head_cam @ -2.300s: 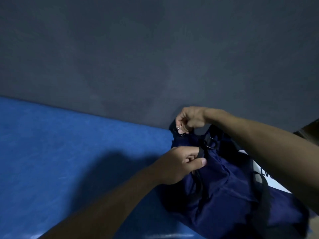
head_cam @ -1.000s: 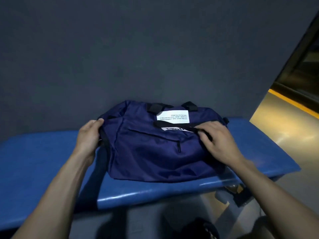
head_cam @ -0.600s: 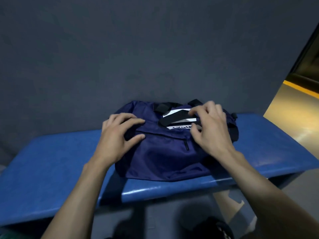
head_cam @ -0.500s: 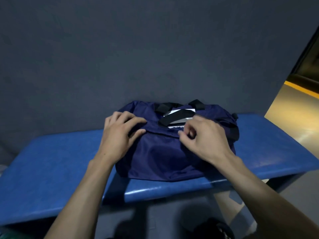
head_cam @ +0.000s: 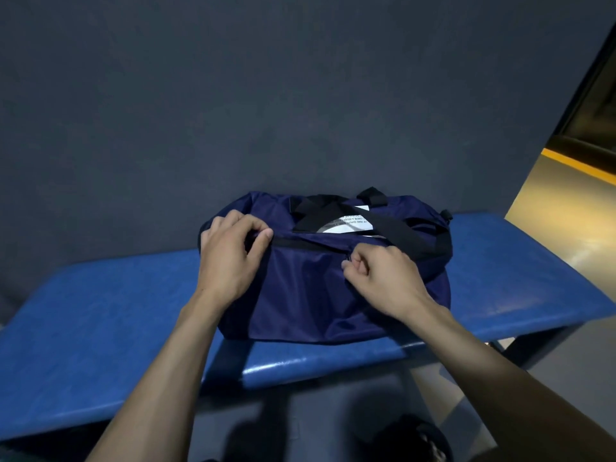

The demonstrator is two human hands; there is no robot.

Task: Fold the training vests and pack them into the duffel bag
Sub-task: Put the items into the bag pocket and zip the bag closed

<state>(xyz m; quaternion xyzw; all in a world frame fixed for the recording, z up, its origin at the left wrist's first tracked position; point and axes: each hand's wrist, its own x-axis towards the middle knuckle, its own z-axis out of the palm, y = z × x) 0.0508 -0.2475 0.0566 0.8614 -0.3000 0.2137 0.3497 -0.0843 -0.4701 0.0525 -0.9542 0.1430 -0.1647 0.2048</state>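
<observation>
A navy duffel bag (head_cam: 306, 295) lies on a blue padded bench (head_cam: 100, 315) against the wall. Black handles (head_cam: 393, 228) and a white printed label (head_cam: 350, 225) lie across its top. My left hand (head_cam: 230, 258) pinches the bag's fabric at the left end of the front pocket's black zipper (head_cam: 306, 245). My right hand (head_cam: 380, 278) pinches the small metal zipper pull at the zipper's right end. No training vests are in sight.
A dark grey wall (head_cam: 266, 95) rises right behind the bench. To the right, a yellowish lit floor (head_cam: 560, 208) and a dark doorway. A dark object, perhaps a shoe (head_cam: 410, 441), lies under the bench's front edge.
The bag was turned to face me on the bench. Both hands went from its ends to the front pocket: the left now pinches the fabric, the right closed on the zipper pull.
</observation>
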